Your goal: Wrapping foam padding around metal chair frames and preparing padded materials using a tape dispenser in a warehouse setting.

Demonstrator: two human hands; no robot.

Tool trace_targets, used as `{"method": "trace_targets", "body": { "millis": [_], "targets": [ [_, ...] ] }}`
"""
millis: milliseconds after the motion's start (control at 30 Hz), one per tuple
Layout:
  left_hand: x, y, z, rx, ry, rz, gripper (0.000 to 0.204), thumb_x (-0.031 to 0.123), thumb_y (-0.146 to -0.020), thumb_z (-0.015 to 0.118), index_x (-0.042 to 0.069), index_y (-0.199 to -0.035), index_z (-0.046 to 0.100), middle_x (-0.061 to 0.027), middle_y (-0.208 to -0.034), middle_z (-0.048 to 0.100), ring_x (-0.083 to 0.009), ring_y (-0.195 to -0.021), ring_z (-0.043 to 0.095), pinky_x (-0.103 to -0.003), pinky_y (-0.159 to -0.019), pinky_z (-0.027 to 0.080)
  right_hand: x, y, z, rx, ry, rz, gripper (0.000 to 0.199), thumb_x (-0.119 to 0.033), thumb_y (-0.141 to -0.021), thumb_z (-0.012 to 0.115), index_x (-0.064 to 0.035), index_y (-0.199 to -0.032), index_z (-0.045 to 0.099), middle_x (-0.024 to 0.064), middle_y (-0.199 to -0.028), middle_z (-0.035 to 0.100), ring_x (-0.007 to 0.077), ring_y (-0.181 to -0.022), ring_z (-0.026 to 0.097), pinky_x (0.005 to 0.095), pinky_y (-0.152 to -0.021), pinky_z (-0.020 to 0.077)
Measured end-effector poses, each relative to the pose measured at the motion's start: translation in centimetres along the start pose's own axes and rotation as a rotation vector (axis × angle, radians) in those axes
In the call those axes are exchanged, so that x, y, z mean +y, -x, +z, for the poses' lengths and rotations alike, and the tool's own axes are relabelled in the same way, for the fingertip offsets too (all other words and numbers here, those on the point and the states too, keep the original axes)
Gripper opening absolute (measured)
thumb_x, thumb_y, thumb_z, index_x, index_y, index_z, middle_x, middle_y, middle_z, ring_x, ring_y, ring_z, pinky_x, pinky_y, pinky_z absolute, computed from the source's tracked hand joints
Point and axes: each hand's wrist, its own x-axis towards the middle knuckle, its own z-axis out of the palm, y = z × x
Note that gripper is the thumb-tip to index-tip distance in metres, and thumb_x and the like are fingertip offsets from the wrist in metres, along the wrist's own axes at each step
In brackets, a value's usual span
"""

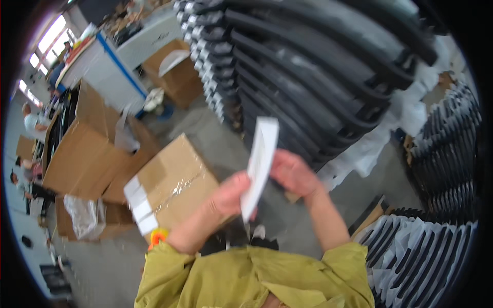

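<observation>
Stacked black rails [308,77] fill twelve o'clock, a taped cardboard box [174,185] at eight – both hands, left hand [231,195] and right hand [292,172], pinch a white paper strip [261,159] at centre; loosely held, it could slip or crease.

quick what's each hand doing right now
Left hand: closed on the lower edge of the white sheet.
Right hand: at the sheet's right side, apparently gripping it; fingers partly hidden.

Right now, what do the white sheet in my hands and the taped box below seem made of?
White sheet: likely paper or thin card, matte, flat and thin at its edge. Box: brown corrugated cardboard, dull, sealed with glossy clear tape that glints.
</observation>
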Motion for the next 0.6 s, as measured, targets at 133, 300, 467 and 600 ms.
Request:
{"method": "trace_targets", "body": {
  "millis": [133,300,467,600],
  "targets": [
    [-3.4,-3.0,-1.1,-0.592,-0.011,-0.283,0.036,0.040,-0.081,0.051,0.007,-0.093,0.049,-0.0104,-0.061,0.057,-0.0271,-0.049,0.059,-0.035,-0.043,0.048,-0.9,0.5,1.5,-0.134,-0.028,0.048,0.041,-0.023,-0.070,0.068,0.0022,-0.100,0.058,0.0163,-0.110,0.054,0.0311,-0.108,0.047,0.0430,-0.095,0.0330],
    [-2.8,-3.5,0.0,-0.714,0.085,-0.273,0.033,0.038,-0.083,0.050,0.006,-0.086,0.046,-0.0075,-0.048,0.049,-0.0201,-0.041,0.051,-0.033,-0.047,0.045,-3.0,1.6,3.3,0.051,-0.035,-0.096,0.017,-0.010,-0.079,0.057,0.0021,-0.091,0.060,0.0156,-0.083,0.062,0.0288,-0.089,0.058,0.0455,-0.093,0.0360],
    [-0.9,-4.7,0.9,-0.677,0.072,-0.404,0.050,0.051,-0.083,0.027,0.005,-0.080,0.046,-0.0070,-0.051,0.047,-0.0220,-0.044,0.047,-0.038,-0.053,0.041,-5.0,1.3,4.6,0.188,0.227,-0.170,0.023,-0.005,-0.078,0.057,0.0046,-0.099,0.056,0.0102,-0.096,0.060,0.0173,-0.088,0.057,0.0308,-0.080,0.0447],
    [1.4,-6.1,2.0,-0.844,0.429,-0.430,0.056,0.049,-0.086,0.028,-0.001,-0.098,0.051,-0.0194,-0.079,0.061,-0.0384,-0.078,0.059,-0.049,-0.073,0.046,-5.7,-0.3,4.8,0.252,0.333,-0.200,0.019,-0.007,-0.081,0.056,0.0022,-0.098,0.057,0.0062,-0.090,0.060,0.0113,-0.087,0.055,0.0266,-0.077,0.0441]
  ]
}}
